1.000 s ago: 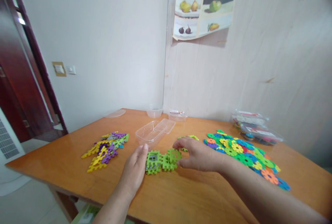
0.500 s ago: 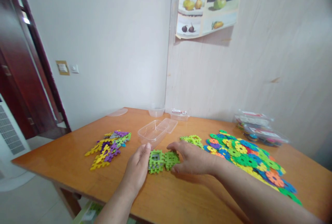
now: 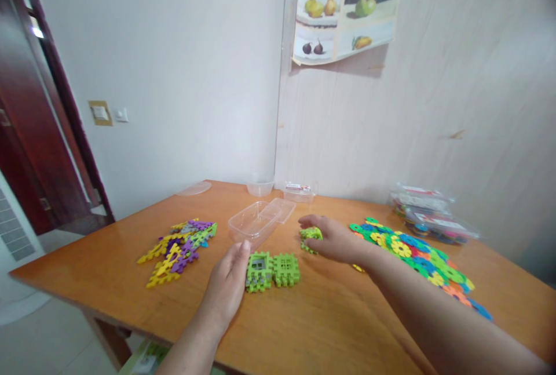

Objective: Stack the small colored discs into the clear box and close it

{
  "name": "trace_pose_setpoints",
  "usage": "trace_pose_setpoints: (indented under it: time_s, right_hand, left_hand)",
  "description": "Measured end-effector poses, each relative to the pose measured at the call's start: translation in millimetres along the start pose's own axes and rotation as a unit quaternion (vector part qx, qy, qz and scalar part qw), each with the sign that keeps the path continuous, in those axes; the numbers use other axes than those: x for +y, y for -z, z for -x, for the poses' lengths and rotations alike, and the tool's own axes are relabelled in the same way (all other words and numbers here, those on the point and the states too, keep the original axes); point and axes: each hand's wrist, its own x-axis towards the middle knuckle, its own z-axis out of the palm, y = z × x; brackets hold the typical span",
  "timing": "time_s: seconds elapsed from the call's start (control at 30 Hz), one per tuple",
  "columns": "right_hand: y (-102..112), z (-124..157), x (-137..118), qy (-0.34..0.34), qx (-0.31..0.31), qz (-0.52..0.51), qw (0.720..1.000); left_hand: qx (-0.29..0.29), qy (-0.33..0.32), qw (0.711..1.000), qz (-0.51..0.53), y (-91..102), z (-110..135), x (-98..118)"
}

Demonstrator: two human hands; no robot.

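Observation:
Two stacks of lime-green interlocking square plastic pieces stand side by side on the table: the left stack [image 3: 258,272] has grey showing in its middle, the right stack [image 3: 286,270] is green throughout. My left hand [image 3: 228,282] rests upright along the left stack's side, fingers stretched out, partly hidden. My right hand [image 3: 332,240] is over a small pile of loose green pieces [image 3: 310,235], its fingers apart and curved down around them. Part of that pile is covered by the hand; whether the fingers touch a piece I cannot tell.
Yellow, purple and green pieces [image 3: 178,250] lie at left. A clear open box [image 3: 254,224] and its lid [image 3: 280,210] sit behind the stacks. Colourful flower discs [image 3: 417,256] spread at right, before filled clear boxes [image 3: 441,225]. A clear bowl [image 3: 260,188] stands by the wall.
My right hand has left the right green stack and moved right and away from me to the loose green pieces. My left hand stays beside the left stack. The view has shifted slightly.

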Motion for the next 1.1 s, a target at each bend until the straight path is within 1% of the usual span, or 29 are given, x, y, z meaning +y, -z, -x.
trace_pose_setpoints:
  time_s: [0.1,0.2,0.33,0.43,0.5,0.57,0.67,0.73,0.83,0.9,1.0,1.1]
  right_hand:
    - [4.0,-5.9,22.5,-0.026,-0.015,0.039,0.999]
    - [2.6,-7.5,35.2,-0.034,-0.035,0.06,0.997]
    - [-1.5,-9.3,39.5,-0.043,-0.039,0.075,0.995]
    - [-3.1,-10.7,38.9,-0.045,-0.031,0.073,0.996]
    - [-3.6,-9.7,35.2,-0.043,-0.023,0.063,0.997]
    - [-3.5,-6.1,26.3,-0.038,-0.015,0.049,0.998]
    - [-1.8,3.3,1.8,-0.006,-0.013,0.015,1.0]
    - [0.3,9.6,-18.8,0.039,-0.015,-0.025,0.999]
    - [1.6,15.3,-45.5,0.081,-0.025,-0.027,0.996]
    - [0.3,16.6,-55.5,0.094,-0.029,-0.017,0.995]
    - [-2.3,16.1,-55.7,0.089,-0.028,-0.017,0.995]
    - [-0.2,11.6,-37.6,0.067,-0.001,-0.038,0.997]
  left_hand:
    - [0.001,0.005,1.0,0.001,-0.3,0.7,2.9]
    - [0.009,0.006,1.0,0.001,-1.7,2.1,7.5]
    - [0.012,0.014,1.0,-0.001,-2.3,2.7,9.8]
    - [-0.001,0.017,1.0,-0.006,-0.9,1.0,5.3]
    - [-0.011,0.017,1.0,-0.007,0.3,-0.5,0.8]
    - [-0.017,0.017,1.0,-0.006,1.1,-1.7,-2.9]
    - [-0.017,0.014,1.0,-0.007,1.5,-2.0,-4.8]
    - [-0.013,0.011,1.0,-0.01,1.4,-1.7,-4.2]
    - [-0.01,0.01,1.0,-0.015,1.3,-1.3,-3.1]
    - [-0.009,0.01,1.0,-0.016,1.1,-1.4,-3.3]
    - [-0.01,0.009,1.0,-0.014,1.0,-2.0,-4.6]
    - [-0.014,0.006,1.0,-0.017,0.9,-1.6,-3.7]
